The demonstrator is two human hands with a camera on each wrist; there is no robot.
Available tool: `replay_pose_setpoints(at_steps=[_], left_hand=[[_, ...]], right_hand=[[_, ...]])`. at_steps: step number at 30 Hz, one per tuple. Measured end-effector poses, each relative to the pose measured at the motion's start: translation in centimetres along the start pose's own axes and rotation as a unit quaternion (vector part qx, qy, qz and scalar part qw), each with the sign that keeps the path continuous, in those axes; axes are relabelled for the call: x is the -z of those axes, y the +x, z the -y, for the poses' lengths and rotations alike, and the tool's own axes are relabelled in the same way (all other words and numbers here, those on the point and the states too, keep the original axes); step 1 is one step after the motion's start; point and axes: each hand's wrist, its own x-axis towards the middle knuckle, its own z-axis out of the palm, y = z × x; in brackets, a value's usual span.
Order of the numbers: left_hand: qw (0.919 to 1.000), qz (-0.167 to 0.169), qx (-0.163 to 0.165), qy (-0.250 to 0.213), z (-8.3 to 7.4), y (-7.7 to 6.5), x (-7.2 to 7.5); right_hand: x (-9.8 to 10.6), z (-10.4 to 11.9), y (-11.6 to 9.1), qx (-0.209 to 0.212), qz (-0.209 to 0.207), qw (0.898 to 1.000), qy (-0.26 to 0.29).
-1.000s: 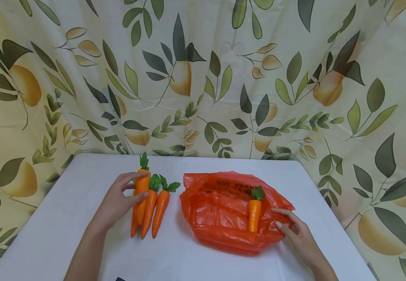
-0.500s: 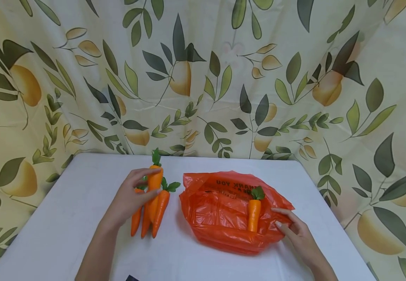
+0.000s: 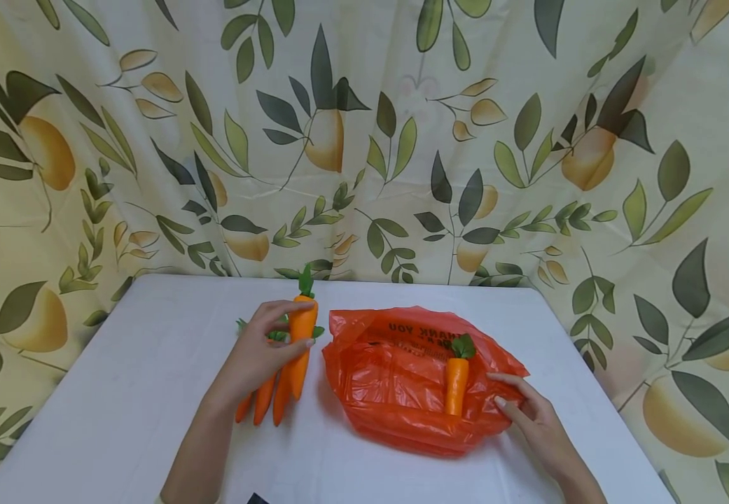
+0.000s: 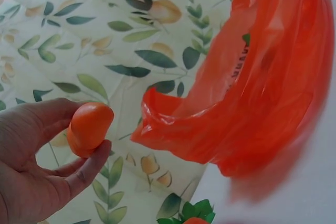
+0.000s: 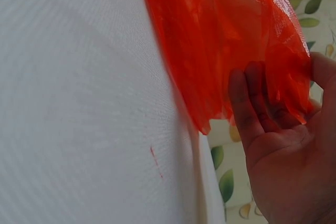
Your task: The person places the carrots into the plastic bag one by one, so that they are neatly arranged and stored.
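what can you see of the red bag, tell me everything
The red bag is thin, crinkled plastic, partly see-through, with dark print including "THANK YOU". It sits on the white table, mouth spread open, one carrot inside, tip out of sight. The right hand pinches the bag's right edge.

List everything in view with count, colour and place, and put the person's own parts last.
Plastic bag: one, red, lying open on the tabletop
Bagged carrot: one, orange with green leaves, in the bag's right part
Loose carrots: three, orange with green leaves, left of the bag, partly hidden
Held carrot: one, orange with green leaves, in the left grip
Tabletop: one, white, under the bag
Backdrop: one, cream with leaf-and-fruit print, behind the tabletop
Dark object: one, black, bottom edge of head view, too cut off to identify
Left grip: one, bare, pinching the held carrot
Right grip: one, bare, holding the bag's right edge
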Motion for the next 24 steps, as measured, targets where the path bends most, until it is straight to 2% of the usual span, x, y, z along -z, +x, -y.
replay_pose_setpoints(at_steps=[7,16,24], left_hand=[[0.9991,0.013,-0.024,-0.033,-0.5,0.2,-1.3],[0.9990,0.023,-0.029,-0.027,-1.3,0.6,-2.9],[0.9970,0.039,-0.050,-0.043,-1.8,0.9,-4.3]], right_hand=[[0.0,0.0,0.0,-0.002,0.000,1.000,-0.001],[0.2,0.0,0.1,-0.002,0.005,1.000,0.010],[0.2,-0.1,0.1,0.006,0.010,1.000,0.016]])
